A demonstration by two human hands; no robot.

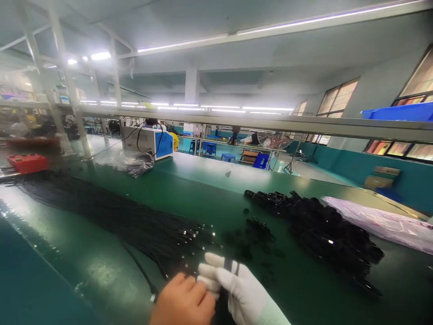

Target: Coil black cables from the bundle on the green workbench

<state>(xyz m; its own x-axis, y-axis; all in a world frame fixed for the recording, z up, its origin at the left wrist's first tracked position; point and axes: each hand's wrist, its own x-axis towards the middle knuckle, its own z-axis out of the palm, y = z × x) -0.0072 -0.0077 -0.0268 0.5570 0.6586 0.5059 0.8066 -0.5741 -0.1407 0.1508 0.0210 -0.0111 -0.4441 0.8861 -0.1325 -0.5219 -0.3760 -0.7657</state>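
My left hand (184, 300) is bare and closed at the bottom edge, its fingers curled onto a black cable. My right hand (237, 289) wears a white glove and is closed round the same black cable bundle (232, 265), pressed against the left hand. Just beyond them a long sheaf of black cables (111, 212) with small metal ends lies across the green bench (209, 189). To the right sits a heap of coiled black cables (324, 234). Small black rings (257, 230) are scattered between the two.
A clear plastic bag (382, 221) lies at the right. A blue and white machine (149, 141) and a crumpled bag (130, 162) stand at the back, a red box (27, 162) at the far left. A metal rail (270, 122) crosses overhead, carrying a blue bin (399, 110).
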